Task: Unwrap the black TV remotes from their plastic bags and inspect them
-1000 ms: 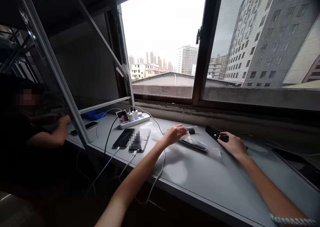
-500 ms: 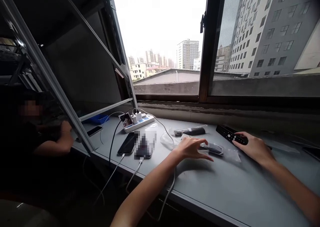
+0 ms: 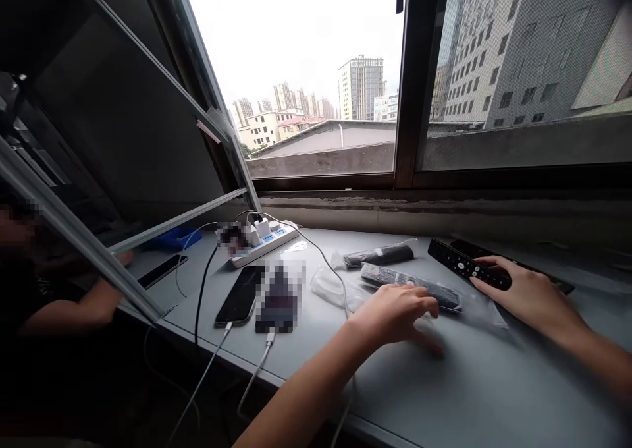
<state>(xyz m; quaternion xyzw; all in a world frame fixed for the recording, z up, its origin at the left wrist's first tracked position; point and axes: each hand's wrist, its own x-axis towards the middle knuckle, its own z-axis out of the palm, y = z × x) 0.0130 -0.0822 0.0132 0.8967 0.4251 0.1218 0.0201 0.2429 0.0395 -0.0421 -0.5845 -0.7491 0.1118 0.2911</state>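
Observation:
My right hand grips the near end of a black remote control, thumb and fingers on its two sides. Its buttons face up toward me. Over the desk, in front of a second remote in a clear plastic bag, hovers my left hand. Its thumb and fingers are apart with nothing between them. Behind that lies another bagged dark item, with a crumpled clear bag to its left. A dark flat object lies behind my right hand.
Two phones, one a black phone, lie on the grey desk with charging cables. A white power strip stands behind them. At left are a metal frame, a blue tray, another phone and a person's arm.
The view has shifted, so the desk items sit differently in it. My left hand has moved right and toward me, before the bagged remote. My right hand keeps hold of the remote control.

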